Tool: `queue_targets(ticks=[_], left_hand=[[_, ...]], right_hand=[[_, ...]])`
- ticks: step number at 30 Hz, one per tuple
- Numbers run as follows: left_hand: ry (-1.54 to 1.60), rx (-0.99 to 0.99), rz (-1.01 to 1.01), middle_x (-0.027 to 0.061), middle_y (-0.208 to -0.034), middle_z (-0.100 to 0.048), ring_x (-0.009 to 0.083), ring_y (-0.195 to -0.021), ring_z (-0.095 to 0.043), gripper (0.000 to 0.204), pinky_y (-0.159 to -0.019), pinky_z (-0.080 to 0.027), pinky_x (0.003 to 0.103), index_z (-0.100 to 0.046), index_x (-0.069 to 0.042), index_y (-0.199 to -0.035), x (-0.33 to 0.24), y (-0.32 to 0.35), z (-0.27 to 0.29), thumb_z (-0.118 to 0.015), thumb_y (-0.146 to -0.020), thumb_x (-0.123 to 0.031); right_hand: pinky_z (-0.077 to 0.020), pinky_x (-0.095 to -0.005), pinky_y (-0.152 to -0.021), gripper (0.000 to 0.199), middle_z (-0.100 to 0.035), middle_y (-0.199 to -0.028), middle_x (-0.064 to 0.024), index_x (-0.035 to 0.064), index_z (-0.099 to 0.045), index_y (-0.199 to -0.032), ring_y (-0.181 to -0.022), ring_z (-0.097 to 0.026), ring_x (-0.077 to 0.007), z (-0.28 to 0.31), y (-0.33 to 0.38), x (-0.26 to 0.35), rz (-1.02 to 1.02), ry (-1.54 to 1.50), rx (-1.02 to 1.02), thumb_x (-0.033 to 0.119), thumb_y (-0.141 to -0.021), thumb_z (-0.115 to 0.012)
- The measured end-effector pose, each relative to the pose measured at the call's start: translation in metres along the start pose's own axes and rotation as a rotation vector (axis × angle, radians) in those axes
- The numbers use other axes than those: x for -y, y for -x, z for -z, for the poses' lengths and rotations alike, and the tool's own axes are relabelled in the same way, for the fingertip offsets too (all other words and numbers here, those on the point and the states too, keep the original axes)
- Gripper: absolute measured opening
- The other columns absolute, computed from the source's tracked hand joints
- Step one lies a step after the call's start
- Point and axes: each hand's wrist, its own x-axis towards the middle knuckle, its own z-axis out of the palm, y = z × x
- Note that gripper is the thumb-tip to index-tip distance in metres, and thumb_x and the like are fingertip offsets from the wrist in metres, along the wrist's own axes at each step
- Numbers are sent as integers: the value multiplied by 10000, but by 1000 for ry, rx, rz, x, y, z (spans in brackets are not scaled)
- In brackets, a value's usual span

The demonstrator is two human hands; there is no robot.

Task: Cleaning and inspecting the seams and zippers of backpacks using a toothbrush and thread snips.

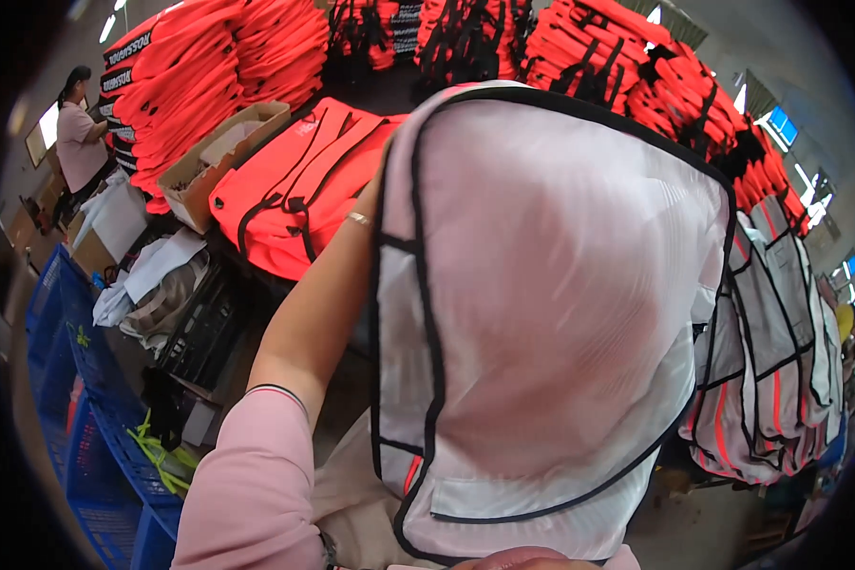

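A large bag (551,256), seemingly turned inside out, is held up in front of me and fills the middle of the view. Its pale, slightly see-through lining has black binding along the seams, and a small orange-red strip shows near its lower left. My left forearm (318,290), with a bracelet at the wrist, reaches up along the bag's left edge; the hand goes behind the fabric, so its fingers are hidden. My right hand is out of sight, with the bag covering that side. Just left of my wrist, an orange-red backpack (299,180) with black straps lies flat.
Tall stacks of orange-red bags (176,85) line the back. Several grey-lined bags (769,351) hang in a bunch at the right. An open cardboard box (199,180) sits by the backpack. Blue plastic crates (95,446) stand at the lower left; a person (79,142) stands far left.
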Motion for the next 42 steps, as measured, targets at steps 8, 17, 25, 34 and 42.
queue_targets(ticks=[8,17,25,34,42], left_hand=[[-29,132,-58,73,-907,-672,160,-753,-599,256,-657,-475,287,-609,-15,-957,-7,-17,-22,-443,-1009,-202],[-316,-119,-59,80,-940,-684,181,-789,-622,242,-695,-495,293,-616,-23,-1032,40,43,-29,-460,-1008,-206],[-447,-111,-70,85,-969,-695,199,-820,-643,250,-729,-513,297,-621,-30,-1099,39,109,-4,-475,-1006,-210],[-574,2,0,92,-1002,-707,220,-855,-665,279,-767,-532,303,-628,-38,-1174,37,167,21,-493,-1005,-214],[-1037,-629,-360,196,-1131,-606,273,-980,-600,381,-853,-487,380,-575,15,-1186,29,139,170,-598,-975,-301]], right_hand=[[-413,-441,-1026,455,-610,-1262,-183,33,-570,-1300,-1197,-550,-359,17,-8,3,7,-10,-91,307,-941,-518],[-420,-444,-1014,449,-615,-1244,-190,29,-576,-1287,-1182,-555,-365,-82,-87,104,350,-165,114,305,-938,-522],[-427,-446,-1004,443,-619,-1227,-195,25,-581,-1275,-1168,-560,-371,-113,-112,140,460,-248,127,304,-935,-526],[-434,-448,-992,437,-623,-1208,-201,21,-588,-1262,-1152,-565,-378,-152,-111,147,466,-393,118,303,-932,-530],[-440,-450,-982,432,-627,-1191,-206,18,-593,-1250,-1138,-570,-383,-132,-135,109,403,-463,-76,301,-929,-534]])
